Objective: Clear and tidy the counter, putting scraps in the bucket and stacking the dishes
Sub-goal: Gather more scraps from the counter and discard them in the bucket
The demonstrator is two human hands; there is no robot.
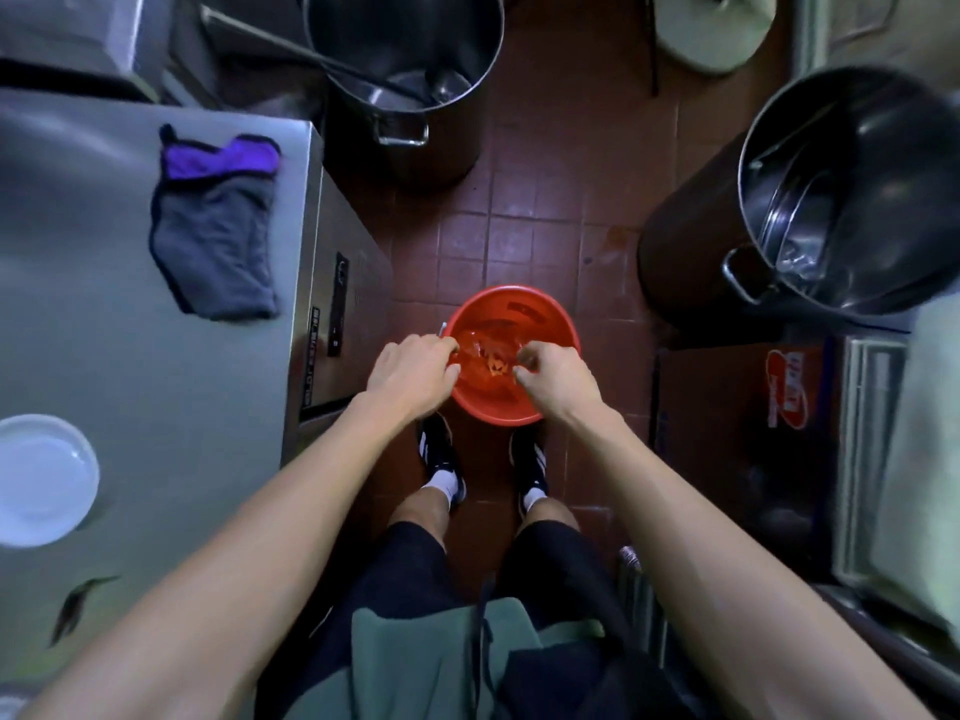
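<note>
I see both hands over the red bucket (pixel 511 356) at frame centre, on the floor by my feet. My left hand (pixel 410 374) curls its fingers at the rim; my right hand (pixel 553 374) pinches something too small to tell. The steel counter (pixel 104 356) fills the left, bearing a grey cloth (pixel 215 236) and white plate (pixel 44 480). Tall pots (pixel 852 200) crowd the right and top, leaving a narrow tiled lane.

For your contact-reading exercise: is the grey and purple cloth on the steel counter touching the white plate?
Apart. The head view shows the cloth near the counter's far edge and the plate nearer the person, with bare steel plainly between them.
</note>
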